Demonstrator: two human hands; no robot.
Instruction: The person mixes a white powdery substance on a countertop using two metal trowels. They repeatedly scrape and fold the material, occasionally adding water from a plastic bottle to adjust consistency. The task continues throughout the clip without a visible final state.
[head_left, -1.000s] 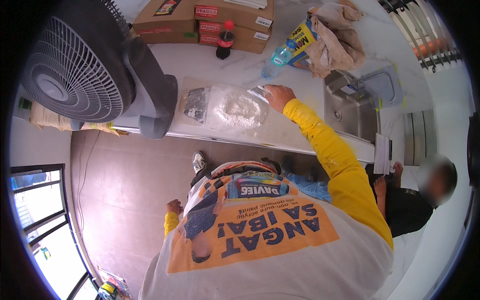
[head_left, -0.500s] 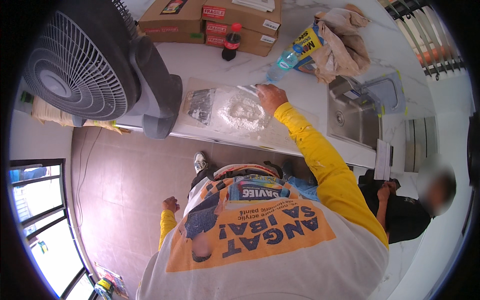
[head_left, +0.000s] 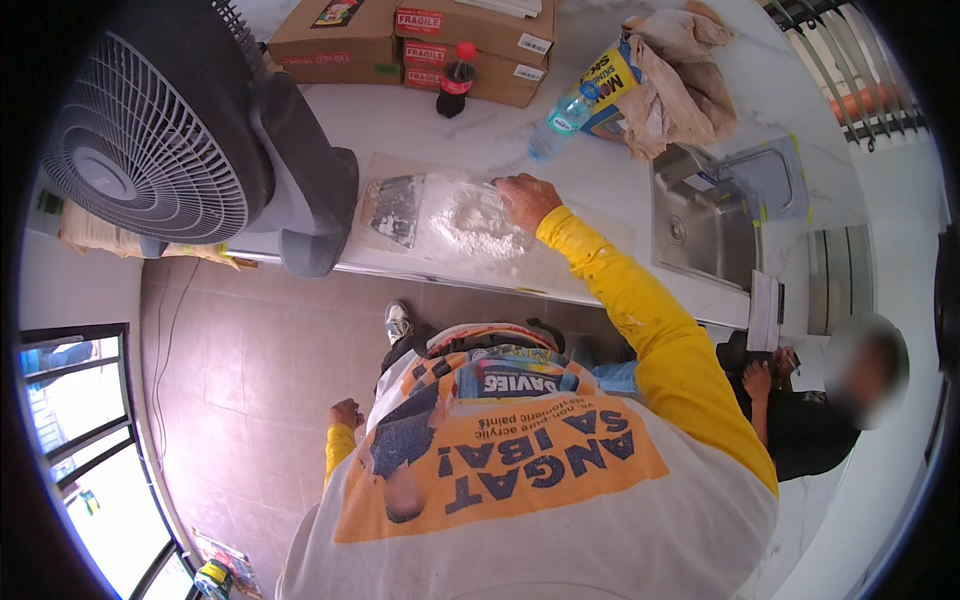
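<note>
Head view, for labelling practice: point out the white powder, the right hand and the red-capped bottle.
White powder [head_left: 480, 222]: head view, middle of its heap.
Right hand [head_left: 529, 201]: head view, its back.
Red-capped bottle [head_left: 456, 84]: head view, its body.

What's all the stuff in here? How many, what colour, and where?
Counter: one, white marbled, across the top
Board: one, pale, on the counter
Powder heap: one, white, on the board
Flat metal tool: one, grey, left of the powder
Boxes: at least three, brown, counter's back
Dark-drink bottle: one, red cap, before the boxes
Sack: one, brown and yellow, near the sink
Clear bottle: one, teal label, beside the sack
Sink: one, silver, right
Fan: one, grey, left
Framed window: one, black-framed, lower left
Floor: one, brownish, below the counter
Other person: one, dark clothes, right
Shirt: one, white and orange, bottom
Right hand: one, yellow-sleeved, at the powder, grip hidden
Left hand: one, yellow-sleeved, above the floor
</note>
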